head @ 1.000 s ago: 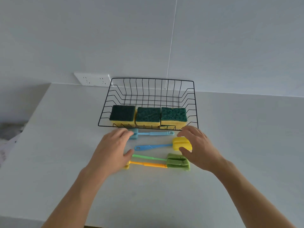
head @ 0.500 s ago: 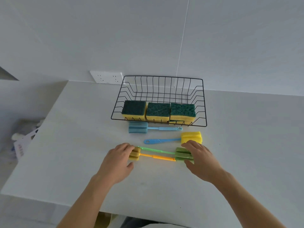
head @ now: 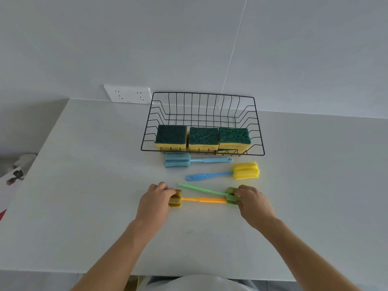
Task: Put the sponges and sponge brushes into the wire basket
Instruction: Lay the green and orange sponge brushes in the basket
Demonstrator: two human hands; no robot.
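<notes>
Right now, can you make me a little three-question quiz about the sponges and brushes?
1. How many sponges sit in the basket?
2. True or false: the blue brush is inside the basket.
3. What does the left hand grip? A) yellow brush B) orange brush's sponge head C) green brush

Key: 1. At least three. 2. False, it lies on the table. 3. B.

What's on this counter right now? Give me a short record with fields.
basket: black wire, at the wall
in basket: three green-topped sponges along the front
brushes on counter: four, none in the basket
blue brush: just in front of the basket
yellow brush: blue handle, untouched
left hand: grips orange brush head
right hand: grips green brush head
</notes>
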